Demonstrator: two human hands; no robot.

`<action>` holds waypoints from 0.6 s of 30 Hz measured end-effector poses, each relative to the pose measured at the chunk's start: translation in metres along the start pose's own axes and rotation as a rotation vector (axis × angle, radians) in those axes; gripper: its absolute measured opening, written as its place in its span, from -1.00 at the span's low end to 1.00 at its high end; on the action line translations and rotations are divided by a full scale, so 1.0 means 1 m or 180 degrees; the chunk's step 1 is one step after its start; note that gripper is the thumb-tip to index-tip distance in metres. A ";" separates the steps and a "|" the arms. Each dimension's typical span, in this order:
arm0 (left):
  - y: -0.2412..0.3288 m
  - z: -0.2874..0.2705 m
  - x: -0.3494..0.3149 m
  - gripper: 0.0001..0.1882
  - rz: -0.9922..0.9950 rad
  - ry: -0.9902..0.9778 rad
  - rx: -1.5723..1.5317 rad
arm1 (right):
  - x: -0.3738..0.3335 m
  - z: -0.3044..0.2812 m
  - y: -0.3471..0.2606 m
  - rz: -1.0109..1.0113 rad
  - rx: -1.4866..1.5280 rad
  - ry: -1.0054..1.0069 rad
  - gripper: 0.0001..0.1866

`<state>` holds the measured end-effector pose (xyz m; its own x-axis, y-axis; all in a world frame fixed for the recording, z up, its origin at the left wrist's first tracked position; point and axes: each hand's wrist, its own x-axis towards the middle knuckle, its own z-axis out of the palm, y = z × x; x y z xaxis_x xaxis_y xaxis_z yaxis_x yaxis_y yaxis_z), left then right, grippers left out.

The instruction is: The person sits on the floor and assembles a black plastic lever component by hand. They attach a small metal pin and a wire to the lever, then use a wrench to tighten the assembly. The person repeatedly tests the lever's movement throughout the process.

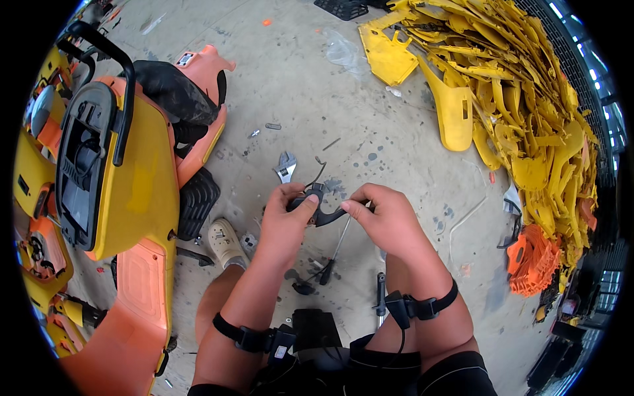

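Note:
Between my two hands is a black curved lever, likely a brake lever, with a blocky mount and a thin dark cable rising from it. My left hand is closed around the mount, thumb on top. My right hand pinches the lever's free end between thumb and fingers. Just beyond my left hand, an adjustable wrench lies on the floor. Below the lever lies a long-shafted screwdriver, its black handle toward me. A small black part rests beside that handle.
A yellow and orange scooter stands close on my left, with more scooter bodies behind it. On the right rises a large heap of yellow plastic panels, with stacked orange parts at its near end. A clear plastic bag lies ahead.

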<state>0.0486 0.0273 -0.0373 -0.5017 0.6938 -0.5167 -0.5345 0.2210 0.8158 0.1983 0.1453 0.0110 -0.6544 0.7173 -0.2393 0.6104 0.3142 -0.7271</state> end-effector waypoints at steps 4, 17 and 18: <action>0.002 -0.006 0.001 -0.58 -0.0101 0.0000 0.0016 | 0.003 -0.005 -0.011 0.0234 0.0490 0.0093 -0.75; 0.013 -0.015 -0.005 -0.72 -0.0882 -0.0633 -0.0946 | 0.010 -0.012 0.004 -0.1216 0.0433 -0.0283 -0.38; 0.014 -0.014 -0.005 -0.73 -0.0992 -0.0646 -0.0973 | 0.010 -0.009 0.001 -0.1509 0.0346 -0.0329 -0.36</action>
<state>0.0341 0.0169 -0.0272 -0.1591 0.7529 -0.6386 -0.8291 0.2493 0.5005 0.1966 0.1585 0.0133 -0.8929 0.4440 0.0752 0.1886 0.5203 -0.8329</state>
